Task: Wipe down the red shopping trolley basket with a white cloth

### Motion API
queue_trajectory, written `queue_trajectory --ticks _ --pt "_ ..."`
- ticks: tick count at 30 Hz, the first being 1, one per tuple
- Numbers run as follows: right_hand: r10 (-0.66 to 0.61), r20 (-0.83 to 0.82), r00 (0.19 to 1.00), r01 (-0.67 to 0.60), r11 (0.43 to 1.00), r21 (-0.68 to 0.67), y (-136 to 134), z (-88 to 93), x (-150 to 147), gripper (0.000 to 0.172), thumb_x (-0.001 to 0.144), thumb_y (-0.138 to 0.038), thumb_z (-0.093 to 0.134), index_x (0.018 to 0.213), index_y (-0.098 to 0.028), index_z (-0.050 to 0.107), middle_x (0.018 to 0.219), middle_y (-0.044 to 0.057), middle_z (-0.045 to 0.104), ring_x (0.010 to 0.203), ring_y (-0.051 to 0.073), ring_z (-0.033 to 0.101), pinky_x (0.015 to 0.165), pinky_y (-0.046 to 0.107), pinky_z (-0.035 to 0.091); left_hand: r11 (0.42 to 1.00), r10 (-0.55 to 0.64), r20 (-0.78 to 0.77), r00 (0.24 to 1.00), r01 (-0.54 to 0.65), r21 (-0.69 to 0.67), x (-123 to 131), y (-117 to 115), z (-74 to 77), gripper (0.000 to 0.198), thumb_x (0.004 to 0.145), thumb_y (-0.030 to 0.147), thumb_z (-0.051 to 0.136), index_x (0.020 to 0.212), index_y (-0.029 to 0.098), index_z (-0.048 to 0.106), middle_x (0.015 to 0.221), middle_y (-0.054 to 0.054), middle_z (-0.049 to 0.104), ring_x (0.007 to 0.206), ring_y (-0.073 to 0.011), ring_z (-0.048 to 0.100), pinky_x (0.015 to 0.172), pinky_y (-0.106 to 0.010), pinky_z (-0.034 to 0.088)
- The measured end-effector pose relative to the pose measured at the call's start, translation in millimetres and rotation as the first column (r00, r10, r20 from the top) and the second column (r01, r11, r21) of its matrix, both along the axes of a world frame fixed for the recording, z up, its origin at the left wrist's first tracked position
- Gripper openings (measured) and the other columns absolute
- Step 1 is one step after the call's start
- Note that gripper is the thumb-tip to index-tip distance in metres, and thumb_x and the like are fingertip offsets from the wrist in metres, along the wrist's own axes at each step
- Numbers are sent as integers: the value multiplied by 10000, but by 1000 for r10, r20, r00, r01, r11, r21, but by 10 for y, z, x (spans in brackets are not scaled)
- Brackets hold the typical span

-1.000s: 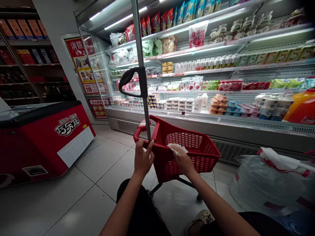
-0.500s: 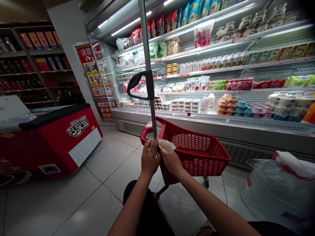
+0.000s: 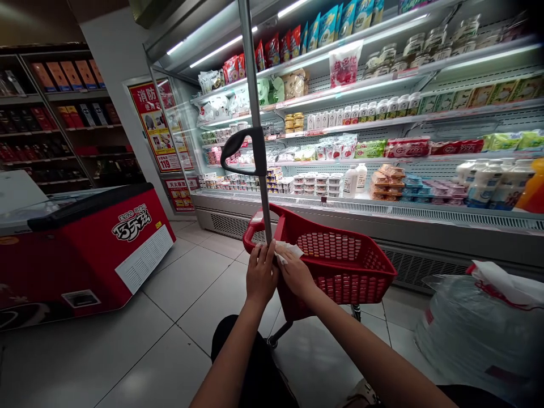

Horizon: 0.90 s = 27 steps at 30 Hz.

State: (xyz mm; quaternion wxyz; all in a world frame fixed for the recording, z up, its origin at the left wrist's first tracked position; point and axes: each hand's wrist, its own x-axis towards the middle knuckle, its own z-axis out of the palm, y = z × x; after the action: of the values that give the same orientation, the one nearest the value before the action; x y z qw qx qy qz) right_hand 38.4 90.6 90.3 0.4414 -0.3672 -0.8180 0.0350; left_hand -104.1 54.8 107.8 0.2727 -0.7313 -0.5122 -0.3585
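Note:
A red plastic shopping cart (image 3: 340, 271) with slotted basket walls stands in front of me. A grey metal pole (image 3: 253, 85) rises from its left end and carries a black loop handle (image 3: 244, 152). At the foot of this pole my left hand (image 3: 262, 276) lies against the cart's near edge, fingers stretched out and holding nothing. Right beside it, my right hand (image 3: 294, 273) presses a crumpled white wipe (image 3: 293, 249) onto the red rim. The wipe is partly hidden under the fingers, and the two hands almost touch.
Behind the cart runs a lit refrigerated shelf (image 3: 352, 211) stocked with dairy, bags and jars. A red chest freezer (image 3: 140, 249) stands left on the tiled floor (image 3: 170, 362). At right sits a plastic-wrapped bundle (image 3: 471, 328). Bottle shelves (image 3: 38, 130) and fire-safety posters (image 3: 159, 127) are farther left.
The view has shifted slightly, so the surroundings sit a little lower and to the left. Both hands stay at the pole's foot, and the wipe remains under the right hand.

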Motion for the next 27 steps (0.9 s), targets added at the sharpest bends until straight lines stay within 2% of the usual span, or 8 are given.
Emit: queue_trajectory --ticks 4,8,12,15,19,22,25,27 --pt "17 49 999 -21 996 92 -187 -179 202 631 1032 -152 379 1653 -218 295 1654 59 429 1544 235 376 1259 486 393 999 40 -27 999 -40 0 68 -20 -46 671 941 152 580 1590 253 446 1478 -123 580 1453 -346 449 1228 -557 385" --pt "16 69 997 -20 998 61 -144 -158 341 611 1039 -149 361 1644 -224 320 1629 52 470 1522 223 416 1260 474 396 997 70 -36 997 -71 -17 134 -50 -52 626 912 151 615 1526 247 541 1491 -143 549 1455 -372 432 1240 -580 358" --pt "-36 25 999 36 999 -4 -31 -145 399 548 1086 -224 335 1634 -231 356 1588 61 528 1491 217 461 1243 474 417 998 33 -114 993 -40 -55 64 -48 21 702 914 97 563 1587 263 454 1490 -105 573 1451 -322 452 1238 -516 384" --pt "-85 14 996 84 996 23 -134 -280 452 575 1080 -216 344 1654 -234 305 1645 59 449 1547 227 370 1255 487 395 996 -31 -110 993 21 -90 1 -39 82 792 895 26 500 1633 277 355 1505 -49 585 1437 -266 470 1243 -453 391" --pt "-94 -7 996 94 991 92 -317 -428 456 659 1035 -133 349 1674 -238 223 1709 37 324 1595 231 248 1283 511 350 992 -107 -58 993 102 -79 -8 -26 151 787 848 -32 447 1574 272 426 1418 -27 654 1377 -225 527 1240 -417 402" --pt "-92 -49 995 97 990 105 -275 -390 425 664 1032 -124 347 1673 -246 221 1702 31 340 1592 226 260 1282 521 351 985 -157 -81 984 149 -90 19 -18 219 742 844 -21 457 1530 261 467 1330 -36 698 1329 -225 575 1299 -471 307" --pt "-76 -64 995 82 991 105 -162 -323 477 607 1062 -162 340 1660 -252 279 1674 26 401 1580 209 294 1281 504 356 977 -182 -131 975 164 -139 56 -6 293 720 865 32 498 1539 280 454 1314 -31 709 1310 -243 596 1332 -596 113" --pt "-85 -63 994 91 991 97 -138 -327 572 578 1082 -195 334 1656 -250 295 1672 27 404 1580 206 292 1286 497 347 971 -192 -155 969 165 -171 87 8 328 722 876 63 510 1554 299 439 1343 -26 697 1374 -261 554 1310 -662 12"
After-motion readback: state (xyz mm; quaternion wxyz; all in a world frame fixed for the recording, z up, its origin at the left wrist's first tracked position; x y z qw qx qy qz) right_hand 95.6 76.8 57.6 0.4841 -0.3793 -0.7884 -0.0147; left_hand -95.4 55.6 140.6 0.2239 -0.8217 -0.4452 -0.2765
